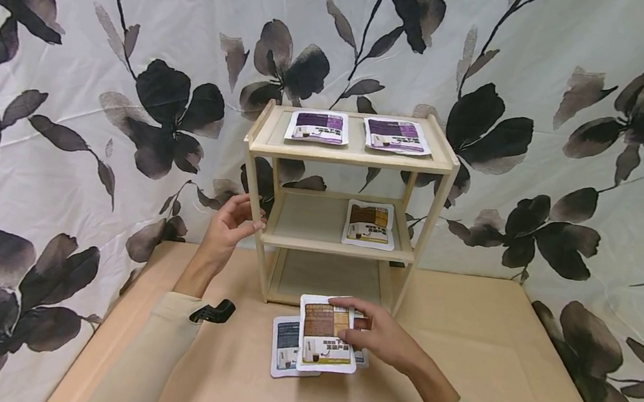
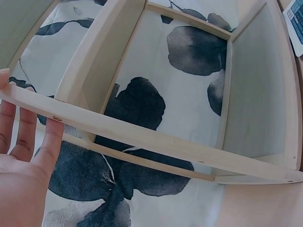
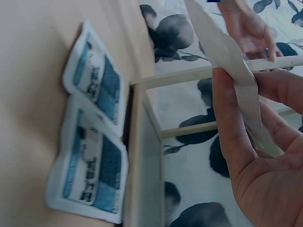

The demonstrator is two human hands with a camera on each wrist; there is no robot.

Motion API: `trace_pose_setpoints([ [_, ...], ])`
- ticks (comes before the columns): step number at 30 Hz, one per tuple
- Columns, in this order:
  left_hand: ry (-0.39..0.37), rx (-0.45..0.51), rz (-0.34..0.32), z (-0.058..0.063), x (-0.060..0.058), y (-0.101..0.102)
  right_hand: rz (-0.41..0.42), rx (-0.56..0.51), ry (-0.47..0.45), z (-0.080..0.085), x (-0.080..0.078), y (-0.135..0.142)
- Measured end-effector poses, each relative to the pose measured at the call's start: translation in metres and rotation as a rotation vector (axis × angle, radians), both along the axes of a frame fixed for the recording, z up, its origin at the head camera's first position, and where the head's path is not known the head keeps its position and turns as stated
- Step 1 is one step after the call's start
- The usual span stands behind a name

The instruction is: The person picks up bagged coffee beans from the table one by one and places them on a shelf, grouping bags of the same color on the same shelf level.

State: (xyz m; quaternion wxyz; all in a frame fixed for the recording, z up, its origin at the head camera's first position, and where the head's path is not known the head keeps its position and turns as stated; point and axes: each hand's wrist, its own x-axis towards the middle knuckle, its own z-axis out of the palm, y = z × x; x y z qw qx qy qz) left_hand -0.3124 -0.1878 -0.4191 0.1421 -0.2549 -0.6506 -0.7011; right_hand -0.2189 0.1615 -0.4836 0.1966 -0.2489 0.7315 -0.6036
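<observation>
My right hand (image 1: 386,340) pinches a flat white packet (image 1: 326,356) with a brown and yellow label, thumb on one face and fingers on the other. In the right wrist view this packet (image 3: 232,61) is edge-on, raised above the table. Two blue-labelled packets (image 3: 94,163) lie side by side on the table, partly hidden behind the held one in the head view. My left hand (image 1: 227,233) grips the front left post (image 2: 123,130) of a small wooden shelf (image 1: 340,249), thumb and fingers on opposite sides of it.
Two purple-labelled packets (image 1: 319,127) lie on the shelf's top board. One brown-labelled packet (image 1: 369,225) lies at the right of the middle board. The bottom board (image 1: 327,279) sits just above the table (image 1: 460,352). Behind stands a flower-print cloth (image 1: 199,25).
</observation>
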Motion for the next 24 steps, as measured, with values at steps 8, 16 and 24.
trace_pose_setpoints([
  [8, -0.002, 0.004, -0.002, 0.000, 0.001, 0.000, 0.016, -0.057, -0.001, 0.023, -0.004, -0.002],
  [16, -0.013, 0.001, -0.002, 0.000, 0.000, 0.000, -0.010, -0.072, 0.048, 0.041, -0.008, -0.007],
  [24, -0.002, 0.001, -0.007, -0.001, -0.001, -0.001, -0.036, -0.047, 0.096, 0.053, -0.015, -0.010],
])
